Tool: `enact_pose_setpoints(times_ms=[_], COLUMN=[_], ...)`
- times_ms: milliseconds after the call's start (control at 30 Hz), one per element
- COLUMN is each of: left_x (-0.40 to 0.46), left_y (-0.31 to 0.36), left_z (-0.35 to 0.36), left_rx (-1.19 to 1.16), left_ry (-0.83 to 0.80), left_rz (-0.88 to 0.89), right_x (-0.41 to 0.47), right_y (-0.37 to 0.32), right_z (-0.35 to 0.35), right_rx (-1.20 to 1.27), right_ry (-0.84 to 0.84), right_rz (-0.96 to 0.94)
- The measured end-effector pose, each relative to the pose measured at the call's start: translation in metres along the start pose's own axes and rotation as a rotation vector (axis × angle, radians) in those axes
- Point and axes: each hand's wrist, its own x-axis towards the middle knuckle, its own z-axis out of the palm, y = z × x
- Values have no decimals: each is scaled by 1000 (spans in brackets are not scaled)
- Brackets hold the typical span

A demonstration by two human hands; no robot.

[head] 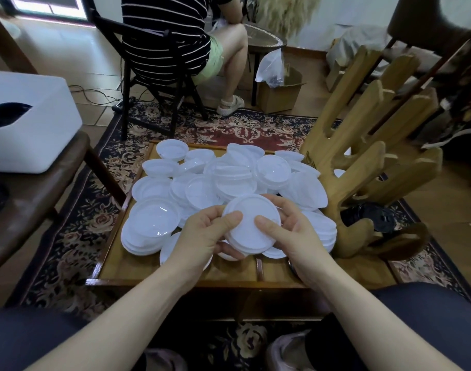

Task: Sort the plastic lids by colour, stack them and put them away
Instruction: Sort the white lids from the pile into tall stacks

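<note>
A low wooden table carries a heap of white and clear round plastic lids. I hold a small stack of white lids just above the near side of the heap. My left hand grips its left edge, thumb on top. My right hand grips its right edge, thumb pressed on the top lid. A black lid lies to the right, partly hidden behind a wooden rack. A dark edge shows under my right wrist, too hidden to identify.
A carved wooden rack stands on the table's right side. At left, a white bin with dark contents rests on a brown bench. A person sits on a black chair beyond the table. A cardboard box sits on the floor.
</note>
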Motion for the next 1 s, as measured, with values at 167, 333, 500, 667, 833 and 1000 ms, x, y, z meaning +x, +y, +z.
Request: enact_pose_setpoints(times_ms=[167, 333, 500, 667, 833, 1000], left_x=[0, 1, 4, 11, 14, 18], left_y=[-1, -8, -10, -5, -3, -5], left_z=[-3, -8, -10, -14, -16, -24], left_rx=[14, -23, -54, -144, -213, -253], left_ry=[-39, -105, -23, 43, 35, 52], left_rz=[-15, -57, -37, -50, -87, -135], right_x=[-1, 0, 6, 52, 114, 134], right_y=[-1, -2, -3, -28, -36, -28], right_z=[-3, -8, -11, -30, -44, -56], right_rx=[2, -44, -293, -763, -1181, -1272], right_ry=[-27, -87, -15, 187, 97, 61], right_rz=[16, 35, -133, -400, -167, -56])
